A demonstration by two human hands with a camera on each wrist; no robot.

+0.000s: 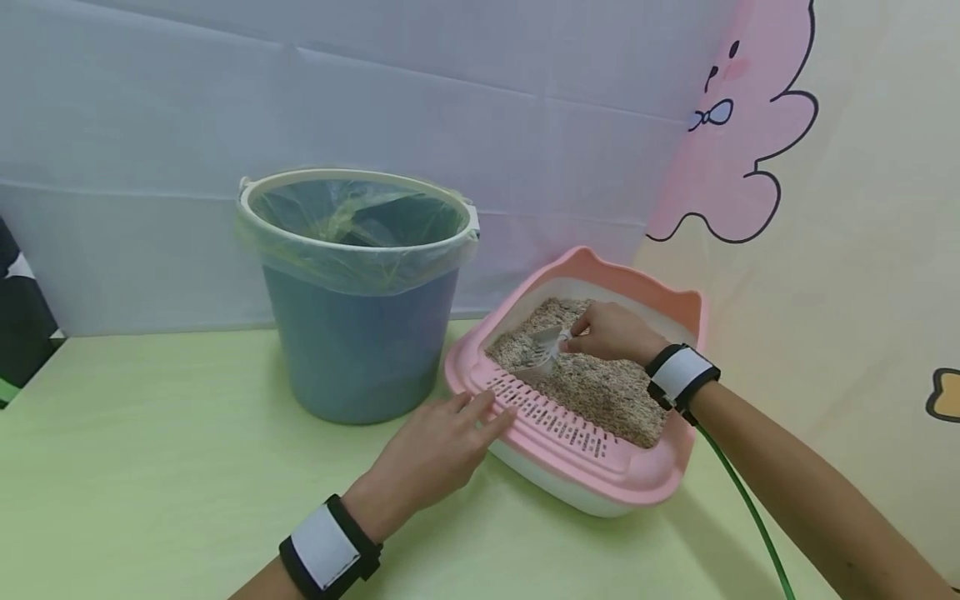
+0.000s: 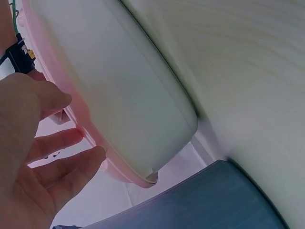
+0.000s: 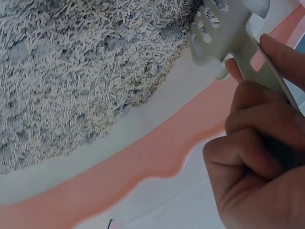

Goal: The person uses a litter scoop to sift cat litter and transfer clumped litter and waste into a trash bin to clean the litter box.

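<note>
Left hand point(image 1: 435, 450) rests flat-fingered on the litter box point(image 1: 600, 475) rim to steady it, while right hand point(image 1: 611, 333) grips the scoop point(image 1: 543, 350) in the litter point(image 1: 600, 392).

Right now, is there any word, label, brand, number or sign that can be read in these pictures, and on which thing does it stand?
None can be read: the bucket, the litter box, the scoop and the wristbands bear no visible text.
The wall shows only a pink cartoon shape, no letters.

A blue plastic bucket lined with a clear bag point(image 1: 358, 292) stands on the pale green tabletop point(image 1: 150, 467), before a white cloth backdrop point(image 1: 375, 92)
</note>
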